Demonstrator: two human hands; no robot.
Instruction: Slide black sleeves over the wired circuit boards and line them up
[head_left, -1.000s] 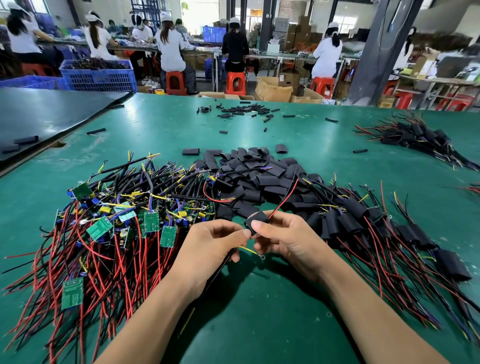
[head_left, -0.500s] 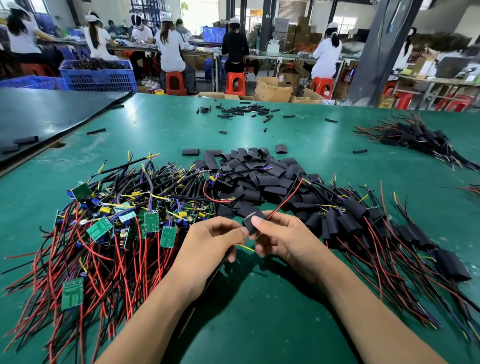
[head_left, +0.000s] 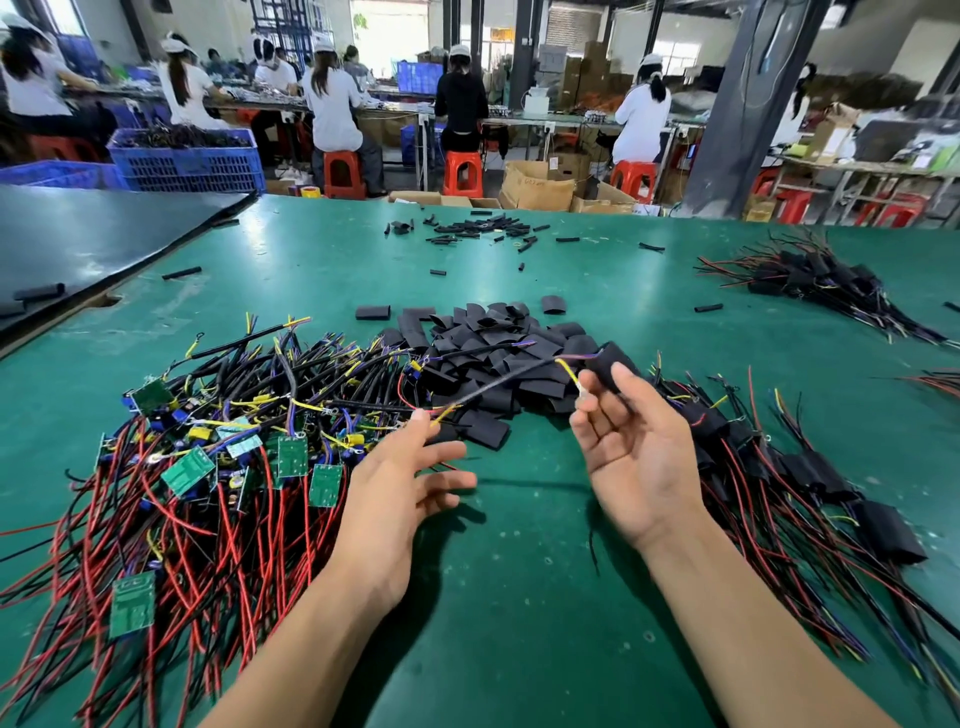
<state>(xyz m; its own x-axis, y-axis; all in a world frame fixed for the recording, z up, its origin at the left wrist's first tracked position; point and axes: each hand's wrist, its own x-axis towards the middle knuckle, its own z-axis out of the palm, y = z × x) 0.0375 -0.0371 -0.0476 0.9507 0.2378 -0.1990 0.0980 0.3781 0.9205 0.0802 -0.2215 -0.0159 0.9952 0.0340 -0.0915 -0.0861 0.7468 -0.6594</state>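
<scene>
Right hand (head_left: 639, 457) is palm up, thumb pinching a sleeve (head_left: 615, 364) against the fingers, held above the table (head_left: 519, 623). The board inside is hidden, so I can't tell how far the sleeve is on. Leads (head_left: 498, 382) run out of the sleeve leftward to the left hand (head_left: 395, 483), which is wide, fingers spread and straight. Its index tip touches the lead ends and no clear pinch shows.

Bare boards (head_left: 208, 467) are heaped at left, the sleeve pile (head_left: 483, 343) sits behind the hands, and the done row (head_left: 810, 467) fans out at right, near the right hand.

Step looks like finishing this unit: seat the sleeve, then lay it in the row.

To do it well:
- Keep the thumb pinch on the sleeve body, not on the wires.
- Pull the leads straight along the sleeve axis so the board slides in square.
- Check that both sleeve ends cover the board.
- Set it beside the last done piece, sleeve level with its neighbours, leads running the same way.

Risk: loose leads could snag the sleeve pile and drag pieces along.
</scene>
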